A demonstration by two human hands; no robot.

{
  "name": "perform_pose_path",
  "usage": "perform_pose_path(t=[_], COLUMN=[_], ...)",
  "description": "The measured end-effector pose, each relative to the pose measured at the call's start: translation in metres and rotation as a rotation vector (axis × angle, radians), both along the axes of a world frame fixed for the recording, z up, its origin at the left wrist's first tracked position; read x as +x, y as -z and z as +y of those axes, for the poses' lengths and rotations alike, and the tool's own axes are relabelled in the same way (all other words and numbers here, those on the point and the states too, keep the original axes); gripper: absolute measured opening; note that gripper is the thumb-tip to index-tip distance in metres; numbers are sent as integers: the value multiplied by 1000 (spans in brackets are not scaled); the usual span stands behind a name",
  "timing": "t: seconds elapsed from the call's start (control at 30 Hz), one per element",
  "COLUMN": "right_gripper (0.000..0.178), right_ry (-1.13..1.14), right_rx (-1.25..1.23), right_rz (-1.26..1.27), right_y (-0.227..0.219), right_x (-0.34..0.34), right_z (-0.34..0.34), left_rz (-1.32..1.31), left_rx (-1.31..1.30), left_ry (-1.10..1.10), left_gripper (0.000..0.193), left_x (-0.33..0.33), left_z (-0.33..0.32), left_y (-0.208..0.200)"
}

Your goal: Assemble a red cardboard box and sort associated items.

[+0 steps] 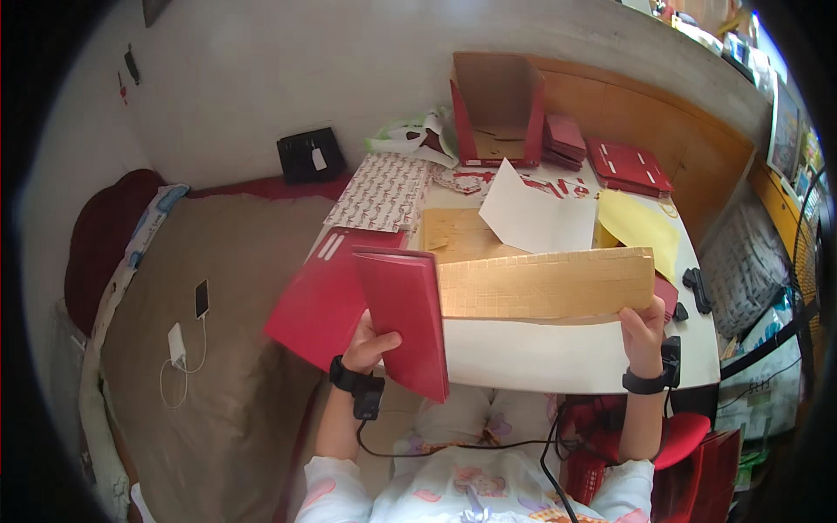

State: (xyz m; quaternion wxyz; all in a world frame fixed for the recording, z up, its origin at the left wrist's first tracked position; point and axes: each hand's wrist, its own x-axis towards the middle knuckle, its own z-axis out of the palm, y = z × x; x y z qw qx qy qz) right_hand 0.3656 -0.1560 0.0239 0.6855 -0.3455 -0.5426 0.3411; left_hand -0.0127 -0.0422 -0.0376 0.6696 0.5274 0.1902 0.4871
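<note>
My left hand (370, 345) is closed on a red folder-like cover (404, 318), its thumb across the front, held upright at the table's near edge. My right hand (643, 336) pinches the lower right corner of a long gold panel (549, 286) with a grid-like texture. The panel's left end meets the red cover; I cannot tell whether they are joined. Beneath the red cover, a larger red sheet (318, 288) overhangs the table's left edge. Behind the gold panel lie a folded white sheet (540, 213) and a flat gold-brown board (449, 228).
On the white table (558, 353) stand a red open-topped box (495, 148), stacked red folders (629, 167), a yellow sheet (641, 231) and patterned paper (379, 193). A bed (235, 288) on the left holds a phone (202, 298). Black cables (462, 449) cross my lap.
</note>
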Motion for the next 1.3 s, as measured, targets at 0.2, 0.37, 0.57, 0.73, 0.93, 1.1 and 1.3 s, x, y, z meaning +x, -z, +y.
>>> perform_pose_path(t=[0.2,0.37,0.57,0.73,0.93,1.1,1.3], right_gripper=[20,24,29,31,35,34,33], right_ry=[-75,-73,-44,-49,-55,-83,-81], right_rx=[-21,-114,-196,-215,-272,-397,-399], right_rz=[-33,-17,-86,-131,-71,10,-4], right_y=[10,2,-5,-8,-11,-1,16], right_x=[15,13,11,12,6,11,16], right_z=[1,9,14,17,23,31,40], left_rz=[157,2,-9,-28,-41,-145,-288], left_rx=[145,82,35,18,-59,-45,-67], left_ry=[277,328,278,220,203,379,501], left_gripper=[50,52,51,48,66,57,74], left_x=[-8,-1,2,4,-4,6,10], left_z=[6,4,5,5,17,16,21], left_y=[-26,-28,-24,-24,-5,-15,-9])
